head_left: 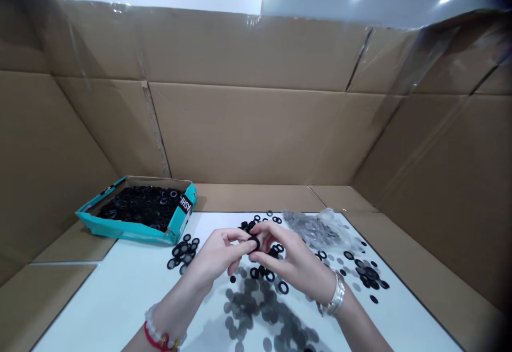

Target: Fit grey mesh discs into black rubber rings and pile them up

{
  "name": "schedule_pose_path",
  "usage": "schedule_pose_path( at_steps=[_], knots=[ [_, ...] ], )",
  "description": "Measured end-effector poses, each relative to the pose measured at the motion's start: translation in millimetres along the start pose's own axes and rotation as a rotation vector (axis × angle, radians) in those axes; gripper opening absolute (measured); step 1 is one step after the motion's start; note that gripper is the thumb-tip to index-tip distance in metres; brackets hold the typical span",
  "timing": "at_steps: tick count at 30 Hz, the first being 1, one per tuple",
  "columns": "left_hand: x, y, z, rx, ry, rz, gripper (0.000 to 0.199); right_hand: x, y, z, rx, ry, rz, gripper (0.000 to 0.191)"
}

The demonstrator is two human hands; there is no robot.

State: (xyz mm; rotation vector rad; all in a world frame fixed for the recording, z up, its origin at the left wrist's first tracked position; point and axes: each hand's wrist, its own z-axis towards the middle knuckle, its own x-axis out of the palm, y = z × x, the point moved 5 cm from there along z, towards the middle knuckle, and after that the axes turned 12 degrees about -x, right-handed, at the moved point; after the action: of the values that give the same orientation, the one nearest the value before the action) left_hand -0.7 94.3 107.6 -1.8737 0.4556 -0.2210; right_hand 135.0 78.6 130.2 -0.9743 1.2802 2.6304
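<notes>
A black ring point(254, 243) is pinched between both hands above the middle of the white table. My left hand point(220, 253) holds its left side with thumb and fingers. On the other side, my right hand point(286, 256) grips it with thumb and forefinger curved around it. Loose black rings point(283, 287) lie under and behind the hands. Many grey translucent discs point(244, 306) are scattered on the table in front of them. A small pile of rings with greyish centres point(183, 254) sits left of my left hand.
A teal box point(132, 231) full of black rings stands at the back left. A clear plastic bag point(320, 228) of grey discs lies at the back right, and black discs point(370, 276) lie at the right. Cardboard walls point(256, 133) surround the white table point(120, 293).
</notes>
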Motion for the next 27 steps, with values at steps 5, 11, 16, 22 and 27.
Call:
schedule_pose_path(
  at_steps=[5, 11, 16, 22, 27],
  knots=[
    [-3.1, -8, -5, 0.0, -0.084, 0.04, 0.029, 2, -1, -1, 0.002, 0.088, -0.039, 0.032],
    [-3.1, -18, -12, 0.055, -0.15, 0.007, 0.028, -3, 9, 2, -0.077, -0.022, -0.013, 0.04],
    [-2.1, -15, -14, 0.032, -0.047, 0.01, 0.027, -4, 6, 2, -0.074, -0.013, 0.075, 0.042],
    [-3.0, -3, -7, -0.013, 0.06, 0.017, 0.025, -1, -4, 2, -0.06, 0.052, 0.113, 0.04],
    [-5.7, -3, -1, -0.003, -0.004, 0.028, 0.025, 0, -3, 1, -0.037, 0.056, 0.02, 0.034]
  ],
)
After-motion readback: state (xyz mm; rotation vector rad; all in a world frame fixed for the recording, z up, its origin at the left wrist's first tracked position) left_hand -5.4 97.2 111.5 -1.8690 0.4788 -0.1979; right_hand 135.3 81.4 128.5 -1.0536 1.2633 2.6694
